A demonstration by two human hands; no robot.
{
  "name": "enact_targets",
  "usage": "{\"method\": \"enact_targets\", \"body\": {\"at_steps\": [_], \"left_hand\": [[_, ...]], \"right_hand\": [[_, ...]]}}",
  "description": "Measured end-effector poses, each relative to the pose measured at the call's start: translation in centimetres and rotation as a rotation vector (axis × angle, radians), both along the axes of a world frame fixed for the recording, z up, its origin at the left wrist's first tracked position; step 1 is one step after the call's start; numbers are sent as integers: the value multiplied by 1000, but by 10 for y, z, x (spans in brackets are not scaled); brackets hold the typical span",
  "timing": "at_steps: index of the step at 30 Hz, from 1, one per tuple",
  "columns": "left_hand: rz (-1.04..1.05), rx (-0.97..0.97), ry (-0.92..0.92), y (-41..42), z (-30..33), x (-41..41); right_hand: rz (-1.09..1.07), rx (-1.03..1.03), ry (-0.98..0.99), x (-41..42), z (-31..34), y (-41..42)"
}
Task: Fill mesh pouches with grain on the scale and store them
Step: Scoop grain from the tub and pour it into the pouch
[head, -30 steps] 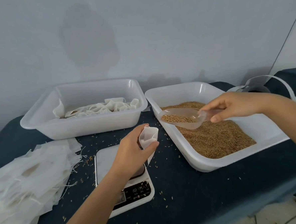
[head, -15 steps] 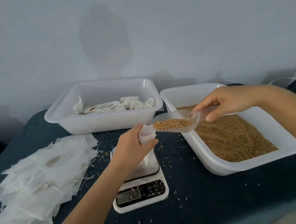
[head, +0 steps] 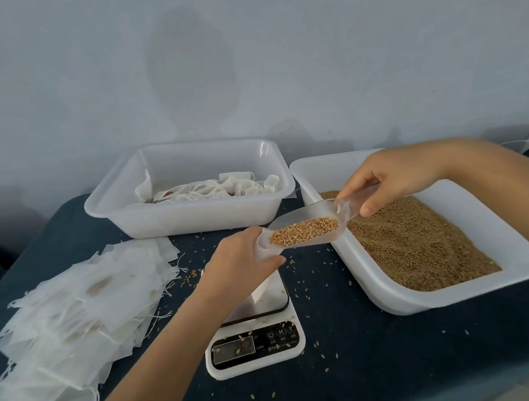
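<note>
My left hand (head: 240,260) grips a white mesh pouch (head: 263,285) that stands on the white digital scale (head: 259,340). My right hand (head: 392,177) pinches the handle of a clear plastic scoop (head: 308,228) loaded with brown grain. The scoop's tip sits at the pouch's mouth, right by my left thumb. To the right lies a white tray (head: 386,295) with a bed of loose grain (head: 414,244). Most of the pouch is hidden behind my left hand.
A second white tray (head: 153,219) at the back holds several filled pouches. A pile of flat empty mesh pouches (head: 75,317) lies at the left on the dark blue cloth. Stray grains dot the cloth around the scale. A wall rises behind the trays.
My right hand has carried the loaded scoop from over the grain tray leftward to the pouch's mouth. My left hand keeps holding the pouch on the scale.
</note>
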State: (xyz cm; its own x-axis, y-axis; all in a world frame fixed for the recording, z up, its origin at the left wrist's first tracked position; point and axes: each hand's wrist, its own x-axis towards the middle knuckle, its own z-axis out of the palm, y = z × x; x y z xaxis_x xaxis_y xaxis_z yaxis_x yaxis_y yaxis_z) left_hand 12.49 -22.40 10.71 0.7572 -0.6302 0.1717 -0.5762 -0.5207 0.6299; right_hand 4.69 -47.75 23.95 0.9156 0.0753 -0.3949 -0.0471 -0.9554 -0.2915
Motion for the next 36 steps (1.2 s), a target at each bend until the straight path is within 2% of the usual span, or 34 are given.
{"method": "enact_targets", "body": {"at_steps": [17, 36], "left_hand": [[6, 28, -87, 6, -3, 8], [18, -66, -7, 12, -2, 10]], "right_hand": [[51, -158, 52, 26, 13, 27], [84, -294, 72, 38, 34, 51]]}}
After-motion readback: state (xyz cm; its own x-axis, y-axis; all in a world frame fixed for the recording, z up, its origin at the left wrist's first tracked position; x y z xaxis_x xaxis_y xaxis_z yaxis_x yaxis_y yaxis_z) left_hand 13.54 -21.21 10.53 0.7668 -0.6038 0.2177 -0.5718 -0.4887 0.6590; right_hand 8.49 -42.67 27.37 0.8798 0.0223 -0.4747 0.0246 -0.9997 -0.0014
